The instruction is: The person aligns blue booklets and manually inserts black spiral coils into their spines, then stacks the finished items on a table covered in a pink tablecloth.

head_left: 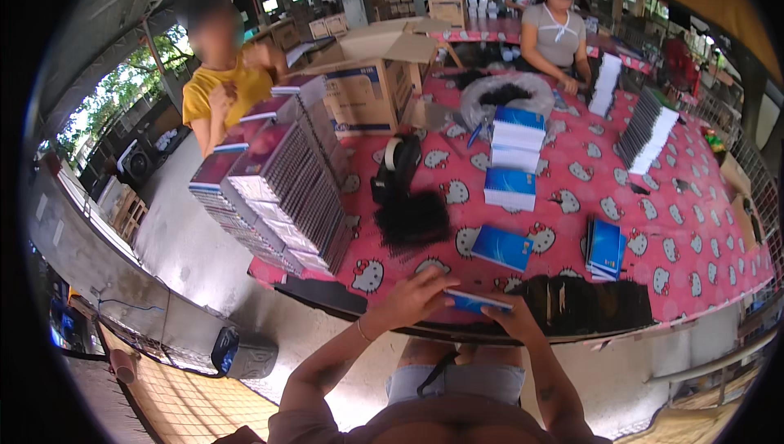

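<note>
1. Hands meet at the near table edge: the left hand (411, 297) and the right hand (513, 317) both grip one thin blue booklet (478, 302), left fingers closed over its left end, right fingers pinching its right end.
2. The booklet lies flat just above the near rim of the pink patterned tablecloth (694, 240), at 6 o'clock of the tabletop.
3. At 12 o'clock from the hands, a single blue booklet (502, 246) lies tilted, apart from them, with bare cloth between.
4. At 1 o'clock, a short pile of blue booklets (605, 249) sits; just right of the right hand, a black bundle (592, 304) runs along the near edge, touching the rim.
5. At 11 o'clock, a black fringed bundle (412, 220) lies, with a tape dispenser (398, 162) behind it.
6. At 10 o'clock, tall rows of stacked booklets (282, 191) crowd the table's left edge, overhanging the corner.
7. A taller blue stack (514, 158) stands mid-table; open cloth stretches toward 2 o'clock.
8. A cardboard box (371, 85) stands at the far side.
</note>
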The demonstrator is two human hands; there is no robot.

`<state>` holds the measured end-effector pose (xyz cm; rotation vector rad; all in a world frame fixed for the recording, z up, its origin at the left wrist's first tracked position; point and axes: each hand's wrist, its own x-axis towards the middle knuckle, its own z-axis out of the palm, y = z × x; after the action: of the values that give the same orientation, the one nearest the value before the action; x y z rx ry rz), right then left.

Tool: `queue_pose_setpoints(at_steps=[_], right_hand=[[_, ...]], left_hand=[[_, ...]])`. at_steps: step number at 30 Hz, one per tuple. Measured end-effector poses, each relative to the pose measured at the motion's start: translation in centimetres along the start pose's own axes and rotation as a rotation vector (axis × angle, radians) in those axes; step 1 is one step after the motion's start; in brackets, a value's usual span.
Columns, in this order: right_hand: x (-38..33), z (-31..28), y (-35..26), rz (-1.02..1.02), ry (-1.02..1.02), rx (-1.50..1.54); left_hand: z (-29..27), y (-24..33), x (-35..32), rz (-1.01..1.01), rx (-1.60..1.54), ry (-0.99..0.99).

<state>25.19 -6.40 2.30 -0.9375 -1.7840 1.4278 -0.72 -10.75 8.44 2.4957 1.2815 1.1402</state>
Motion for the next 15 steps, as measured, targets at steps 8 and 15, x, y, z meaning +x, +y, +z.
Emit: queue_pose_setpoints(at_steps=[8, 15], right_hand=[[-1.6, 1.6, 0.8, -0.009, 0.151, 0.102], [-2.6, 2.6, -0.8, 0.047, 0.282, 0.094]], left_hand=[[1.2, 0.4, 0.1, -0.110, 0.429, -0.217], [6.0, 1.7, -3.9, -0.134, 0.503, -0.045]])
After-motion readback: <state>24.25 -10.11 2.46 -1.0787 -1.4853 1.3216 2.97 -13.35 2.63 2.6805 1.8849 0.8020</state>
